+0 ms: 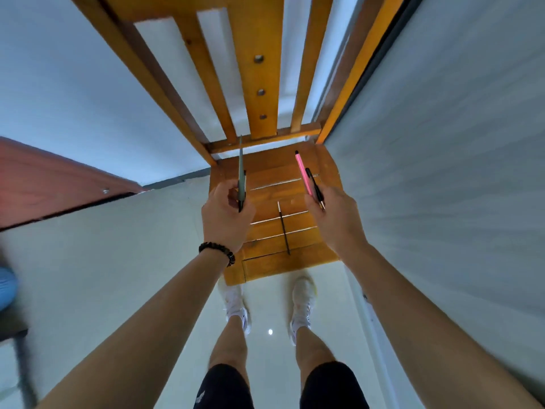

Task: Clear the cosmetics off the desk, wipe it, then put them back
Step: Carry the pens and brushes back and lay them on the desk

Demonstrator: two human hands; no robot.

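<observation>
Left hand [227, 216] pinches a grey-green cosmetic pencil [241, 175], its long axis pointing away toward the chair back. Right hand [333, 219] grips a pink pencil [303, 172] and a black pencil [315, 187] together, both tilted away and slightly left. A thin black stick [283, 228], possibly an eyeliner, lies lengthwise on the wooden chair seat [265, 267], between the hands.
</observation>
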